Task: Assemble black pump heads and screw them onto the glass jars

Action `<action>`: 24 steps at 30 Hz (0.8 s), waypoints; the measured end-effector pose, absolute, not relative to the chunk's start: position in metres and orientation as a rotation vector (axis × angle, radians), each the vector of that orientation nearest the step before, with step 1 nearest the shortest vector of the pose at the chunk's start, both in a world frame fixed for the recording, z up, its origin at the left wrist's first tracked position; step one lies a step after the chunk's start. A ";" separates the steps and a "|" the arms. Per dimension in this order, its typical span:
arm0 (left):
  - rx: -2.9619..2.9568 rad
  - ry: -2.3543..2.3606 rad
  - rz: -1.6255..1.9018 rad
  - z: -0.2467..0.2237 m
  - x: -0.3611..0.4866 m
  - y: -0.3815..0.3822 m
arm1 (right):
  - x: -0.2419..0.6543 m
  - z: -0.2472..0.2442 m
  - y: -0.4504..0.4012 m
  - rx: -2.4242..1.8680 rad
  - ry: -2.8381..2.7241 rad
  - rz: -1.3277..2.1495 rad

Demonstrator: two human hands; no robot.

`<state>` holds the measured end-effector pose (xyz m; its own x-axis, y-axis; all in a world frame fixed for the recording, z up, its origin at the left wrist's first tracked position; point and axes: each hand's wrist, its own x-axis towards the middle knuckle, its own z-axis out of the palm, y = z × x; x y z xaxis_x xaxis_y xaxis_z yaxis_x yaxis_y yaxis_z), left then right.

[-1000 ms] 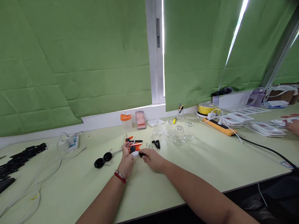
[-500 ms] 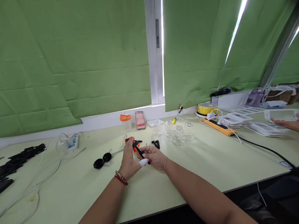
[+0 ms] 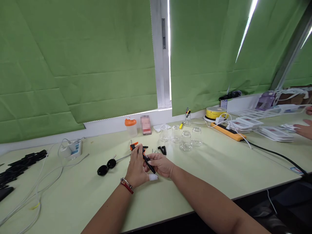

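Observation:
A slim black tool (image 3: 149,164) slants between my hands above the table. My right hand (image 3: 162,165) pinches it from the right. My left hand (image 3: 136,166), with white tape round its thumb, lies along its left side; what its fingers grip is partly hidden. Just behind my left fingers is an orange and black clamp-like part (image 3: 133,146). Small black pieces (image 3: 162,149) lie beyond my right hand. To the left, a metal rod with two round black discs (image 3: 111,163) rests on the table.
Several clear glass jars (image 3: 186,143) stand behind my right hand. An orange-lidded cup (image 3: 131,127) is near the window. An orange power strip (image 3: 227,131), cables and white stacks (image 3: 275,133) occupy the right. Another person's hand (image 3: 304,129) reaches in there. Black parts (image 3: 21,165) lie far left.
My left fingers have moved a little, and the taped thumb has straightened and dropped away from the black tool. At the right, the other person's hands have shifted and the near hand has spread.

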<state>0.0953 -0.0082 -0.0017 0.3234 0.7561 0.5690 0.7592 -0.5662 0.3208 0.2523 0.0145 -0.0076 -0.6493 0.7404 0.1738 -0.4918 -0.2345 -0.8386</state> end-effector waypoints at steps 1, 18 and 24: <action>-2.541 -1.468 -1.089 -0.002 0.096 -0.009 | 0.252 -0.008 0.015 -0.335 -1.197 1.966; -2.569 -1.497 -1.040 0.000 0.103 -0.013 | 0.247 -0.018 0.015 -0.482 -1.084 1.957; -2.562 -1.539 -1.070 -0.005 0.105 -0.012 | 0.246 -0.018 0.013 -0.599 -1.062 1.940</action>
